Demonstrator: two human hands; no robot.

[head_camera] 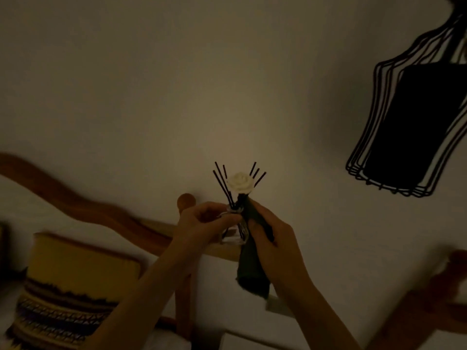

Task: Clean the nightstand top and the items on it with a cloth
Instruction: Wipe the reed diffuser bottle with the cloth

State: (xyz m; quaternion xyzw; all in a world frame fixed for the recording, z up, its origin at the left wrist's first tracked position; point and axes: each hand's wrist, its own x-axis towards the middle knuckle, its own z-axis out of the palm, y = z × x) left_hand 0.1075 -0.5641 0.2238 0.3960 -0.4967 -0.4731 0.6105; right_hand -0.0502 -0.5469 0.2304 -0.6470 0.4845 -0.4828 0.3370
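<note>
In dim light I hold a small glass reed diffuser (pixel 236 232) up in front of the wall. Several dark sticks and a white rose (pixel 240 182) stand out of its neck. My left hand (pixel 202 223) grips the bottle near the neck. My right hand (pixel 270 238) holds a dark cloth (pixel 252 271) pressed against the bottle's right side, with the cloth's tail hanging below. The nightstand top is out of view.
A curved wooden headboard (pixel 83 205) with a round post knob (pixel 186 200) runs behind my hands. A yellow patterned pillow (pixel 70 286) lies at lower left. A black wire-cage lamp (pixel 414 127) hangs at upper right. A blurred wooden piece (pixel 434 294) shows at lower right.
</note>
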